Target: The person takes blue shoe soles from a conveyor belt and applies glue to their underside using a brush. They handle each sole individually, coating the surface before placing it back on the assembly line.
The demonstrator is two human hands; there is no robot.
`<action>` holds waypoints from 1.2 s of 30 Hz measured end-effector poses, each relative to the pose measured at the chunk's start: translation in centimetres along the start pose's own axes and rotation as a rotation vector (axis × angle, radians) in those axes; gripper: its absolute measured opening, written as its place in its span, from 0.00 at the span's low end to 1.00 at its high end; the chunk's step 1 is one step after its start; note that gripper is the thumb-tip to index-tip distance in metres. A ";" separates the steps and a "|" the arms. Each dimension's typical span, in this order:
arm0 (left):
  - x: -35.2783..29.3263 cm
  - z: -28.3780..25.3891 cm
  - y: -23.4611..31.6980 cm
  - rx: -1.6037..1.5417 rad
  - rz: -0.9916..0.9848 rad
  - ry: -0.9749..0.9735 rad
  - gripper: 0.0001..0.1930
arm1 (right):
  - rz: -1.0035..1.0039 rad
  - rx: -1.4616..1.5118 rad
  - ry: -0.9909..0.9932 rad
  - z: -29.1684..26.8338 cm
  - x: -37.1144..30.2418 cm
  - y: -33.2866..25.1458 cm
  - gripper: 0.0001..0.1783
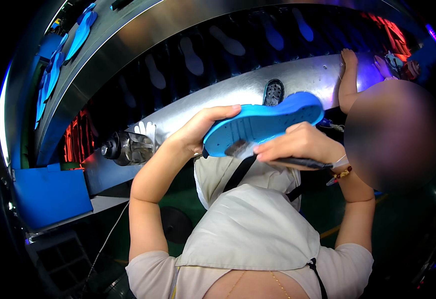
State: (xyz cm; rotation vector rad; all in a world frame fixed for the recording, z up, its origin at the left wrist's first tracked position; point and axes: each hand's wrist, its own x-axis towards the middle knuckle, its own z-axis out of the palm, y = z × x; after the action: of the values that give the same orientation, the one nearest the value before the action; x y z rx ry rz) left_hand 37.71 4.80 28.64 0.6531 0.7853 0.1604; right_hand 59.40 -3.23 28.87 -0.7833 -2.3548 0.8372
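Note:
A bright blue shoe sole (273,115) is held up in front of me, its grooved face turned toward me. My left hand (200,127) grips it at its left end, thumb along the top edge. In my right hand (303,145) is a brush (298,162), its dark handle running to the right under the fingers. The blurred bristles are at the sole's lower left face; whether they touch is hard to tell. Just beyond the blue sole, a dark shoe piece with holes (274,91) lies on the metal ledge (208,98).
Beyond the ledge, several soles (192,56) stand in a dark curved rack. A dark bottle (125,148) and white glove (147,130) sit left, near a blue bin (51,194). Blue pieces (81,35) lie on the upper belt. At right, another person's arm (348,82) rests on the ledge.

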 end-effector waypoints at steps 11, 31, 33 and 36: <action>-0.3 -0.4 -0.5 0.202 0.010 0.096 0.25 | 0.102 -0.052 -0.180 -0.3 -2.0 1.7 0.10; 3.5 -0.6 -3.4 0.106 0.267 0.075 0.16 | 0.634 0.710 0.478 1.8 3.1 2.5 0.09; 3.9 -0.6 -3.6 0.184 0.364 0.096 0.16 | 0.670 0.698 0.498 2.0 3.8 2.8 0.11; 4.2 -0.7 -3.7 0.187 0.350 0.139 0.17 | 0.727 0.719 0.539 1.9 4.3 3.3 0.14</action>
State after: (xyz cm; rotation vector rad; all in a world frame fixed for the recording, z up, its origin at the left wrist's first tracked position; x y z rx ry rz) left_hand 39.86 3.74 23.51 0.9624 0.8204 0.4589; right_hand 56.32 0.97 26.50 -1.3259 -1.1413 1.4197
